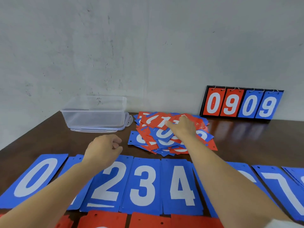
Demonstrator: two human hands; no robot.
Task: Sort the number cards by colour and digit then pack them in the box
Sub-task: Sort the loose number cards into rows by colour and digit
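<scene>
While the right hand (182, 129) is lying palm-down on the loose pile of red and blue number cards (158, 135) in the middle of the frame, its thumb is stretching left across a red card; whether it is gripping a card I cannot tell. The left hand (102, 149) is hovering lower left of the pile, curled into a loose fist with nothing in it. A clear plastic box (93, 116) is sitting just left of the pile on what is looking like its lid (98, 130). At upper right a flip scoreboard (241, 103) is leaning against the grey wall (148, 46), showing 0 9 in red and 0 9 in blue. Across the lower frame a row of blue cards (143, 183) is lying on the dark table (246, 142), reading 0, 2, 3, 4, 7; the two forearms are crossing it and hiding the cards beneath them. Red cards (148, 221) are lying along the bottom edge.
</scene>
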